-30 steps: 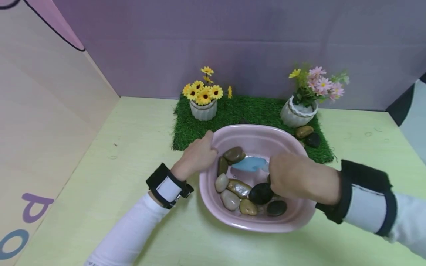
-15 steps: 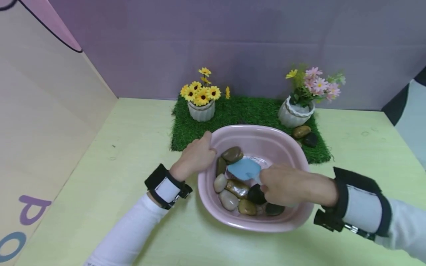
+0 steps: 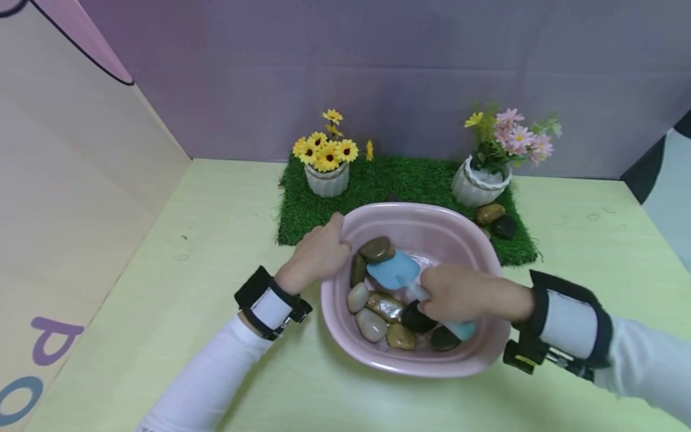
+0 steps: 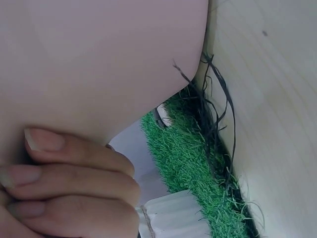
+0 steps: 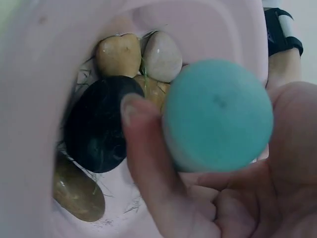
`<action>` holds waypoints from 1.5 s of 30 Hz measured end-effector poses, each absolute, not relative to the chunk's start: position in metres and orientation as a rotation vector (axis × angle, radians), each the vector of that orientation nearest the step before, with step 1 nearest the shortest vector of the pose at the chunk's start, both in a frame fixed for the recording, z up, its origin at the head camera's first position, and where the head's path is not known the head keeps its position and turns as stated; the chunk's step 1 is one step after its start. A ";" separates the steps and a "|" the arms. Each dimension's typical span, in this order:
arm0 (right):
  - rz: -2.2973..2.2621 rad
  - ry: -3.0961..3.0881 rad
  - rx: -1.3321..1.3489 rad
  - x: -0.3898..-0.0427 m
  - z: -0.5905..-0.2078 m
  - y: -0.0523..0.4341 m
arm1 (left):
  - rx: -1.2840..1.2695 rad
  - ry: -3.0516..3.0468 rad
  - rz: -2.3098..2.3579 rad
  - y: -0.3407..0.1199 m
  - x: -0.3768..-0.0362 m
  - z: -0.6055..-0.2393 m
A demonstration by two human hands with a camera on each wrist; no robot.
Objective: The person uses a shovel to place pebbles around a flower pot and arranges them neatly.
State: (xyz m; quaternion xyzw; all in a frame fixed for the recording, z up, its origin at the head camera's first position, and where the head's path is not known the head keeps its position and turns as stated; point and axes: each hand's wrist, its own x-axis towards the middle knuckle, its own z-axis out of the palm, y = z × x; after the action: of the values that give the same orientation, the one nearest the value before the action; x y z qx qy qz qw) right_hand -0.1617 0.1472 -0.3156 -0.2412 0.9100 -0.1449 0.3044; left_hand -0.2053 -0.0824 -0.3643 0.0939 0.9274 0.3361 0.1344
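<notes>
Plastic, light and stiff: your right hand (image 3: 459, 294) is clamping the scoop (image 3: 396, 271) by its handle; your left hand (image 3: 320, 253) is gripping the basin (image 3: 432, 222) rim. Wet stones (image 3: 378, 249) are likely slippery.

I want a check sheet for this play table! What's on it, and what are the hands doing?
Surface: pale green table, bearing a green grass mat.
Job's things: pink plastic basin with smooth pebbles; blue scoop over them.
Clutter: two white flowerpots, two pebbles on the mat.
Hands: left hand grips the basin rim; right hand holds the scoop's handle.
Cables: nothing seen.
Surroundings: purple back wall, beige side panel.
</notes>
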 end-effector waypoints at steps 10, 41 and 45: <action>-0.524 2.305 -0.516 -0.162 -0.324 0.151 | 0.266 2.685 0.979 -0.084 -0.205 -0.365; -0.373 2.348 -0.539 -0.171 -0.322 0.159 | 0.268 2.678 0.998 -0.084 -0.206 -0.362; -0.349 2.348 -0.539 -0.175 -0.318 0.160 | 0.272 2.679 0.996 -0.083 -0.206 -0.362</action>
State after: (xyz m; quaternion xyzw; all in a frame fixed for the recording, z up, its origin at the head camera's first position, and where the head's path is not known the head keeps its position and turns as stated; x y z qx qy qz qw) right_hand -0.1748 0.1604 -0.3177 -0.2076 0.9048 -0.1346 0.3466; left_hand -0.2060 -0.0833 -0.3617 0.0938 0.9246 0.3438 0.1347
